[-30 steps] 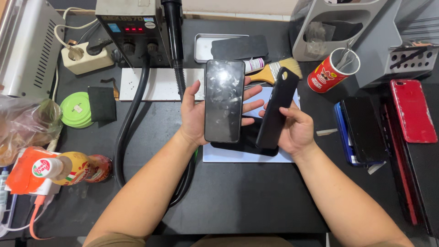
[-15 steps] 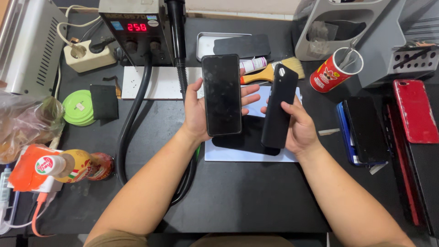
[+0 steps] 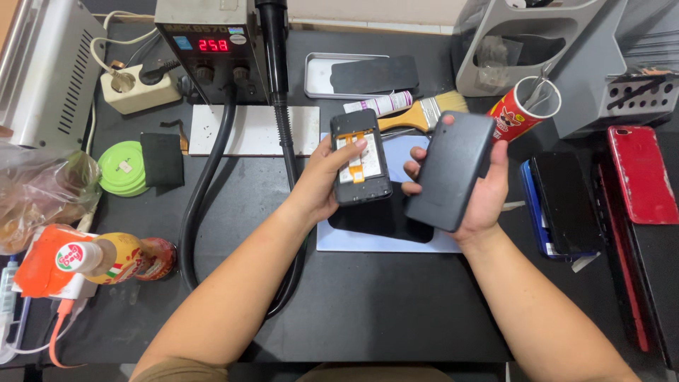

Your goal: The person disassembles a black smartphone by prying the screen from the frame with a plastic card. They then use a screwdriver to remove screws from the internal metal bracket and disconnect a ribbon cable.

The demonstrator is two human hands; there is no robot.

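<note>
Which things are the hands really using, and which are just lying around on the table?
In use:
left hand holding the opened phone, insides showing
right hand holding the dark back cover

Just lying about:
paintbrush
red cup with tools
red phone
black phone on a blue one
green tape roll
soldering station

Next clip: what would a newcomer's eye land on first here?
At centre, the left hand holds an opened phone with its orange and white insides showing, while the right hand holds a dark back cover beside it. Behind them, the red digits glow on the black rework station.
</note>
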